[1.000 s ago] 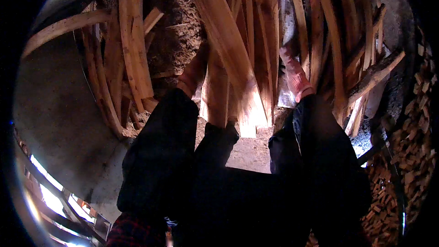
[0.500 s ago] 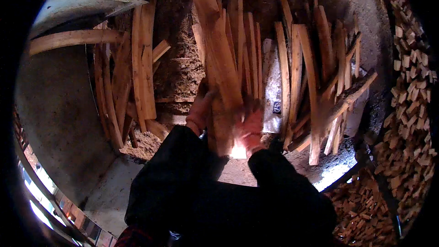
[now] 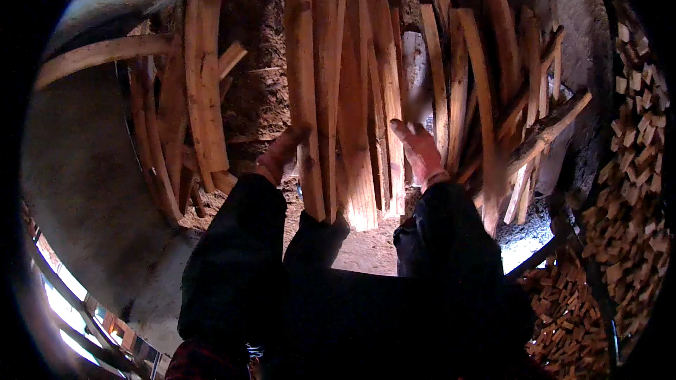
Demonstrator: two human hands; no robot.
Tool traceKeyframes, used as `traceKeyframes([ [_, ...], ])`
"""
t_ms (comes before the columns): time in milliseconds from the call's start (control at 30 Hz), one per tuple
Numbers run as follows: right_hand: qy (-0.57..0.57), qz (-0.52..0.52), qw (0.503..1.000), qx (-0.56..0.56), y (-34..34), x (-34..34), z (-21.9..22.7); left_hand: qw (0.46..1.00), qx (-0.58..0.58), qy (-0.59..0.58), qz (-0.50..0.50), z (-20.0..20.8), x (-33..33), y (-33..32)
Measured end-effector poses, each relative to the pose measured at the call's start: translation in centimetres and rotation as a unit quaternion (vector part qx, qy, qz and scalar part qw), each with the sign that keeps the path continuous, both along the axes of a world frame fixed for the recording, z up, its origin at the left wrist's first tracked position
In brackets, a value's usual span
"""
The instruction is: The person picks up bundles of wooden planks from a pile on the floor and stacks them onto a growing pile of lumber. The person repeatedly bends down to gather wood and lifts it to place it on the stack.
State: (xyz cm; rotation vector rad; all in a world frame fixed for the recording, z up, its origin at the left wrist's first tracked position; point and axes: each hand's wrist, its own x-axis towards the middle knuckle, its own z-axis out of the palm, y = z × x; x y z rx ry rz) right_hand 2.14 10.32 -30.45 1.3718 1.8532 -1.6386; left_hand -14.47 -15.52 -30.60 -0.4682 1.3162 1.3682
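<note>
Grey, stained surface fills the left of the frame, and we note small wood blocks heaped along the right edge, too many to count. At centre we find a bundle of long wooden strips. The left hand touches the bundle's left edge; its fingers are dark and partly hidden, so we cannot tell how tightly they close. The right hand lies at the bundle's right edge, fingers apart and not wrapped round any strip; whether it makes contact, we cannot tell. We judge the step in hand to be gathering the bundle together; in our opinion, the next move calls for even pressure from both sides. Counts: two hands; one bundle, at least five strips; one curved plank, upper left; left stack, at least four strips; right stack, at least six. Overlap prevents exact figures.
</note>
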Motion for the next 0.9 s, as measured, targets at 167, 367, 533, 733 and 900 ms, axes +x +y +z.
traceKeyframes([
  [167,0.044,0.146,0.982,-0.109,1.5,-2.9,-0.2,0.994,0.032,-0.048,0.095,4.1,-0.4,-0.1],
  [367,0.016,-0.151,0.929,-0.337,-0.1,-1.7,-0.6,0.968,0.093,-0.147,0.18,-4.5,2.0,-5.3],
  [533,0.242,-0.177,0.767,-0.567,0.3,4.3,-11.2,0.942,0.202,-0.184,0.196,-6.4,2.9,-2.8],
  [733,0.151,-0.213,0.873,-0.412,-0.6,1.0,-0.8,0.982,0.064,-0.122,0.128,4.1,2.6,2.1],
  [900,0.12,-0.282,0.865,-0.398,-0.8,4.4,7.0,0.992,-0.052,-0.075,0.085,13.5,4.2,4.0],
])
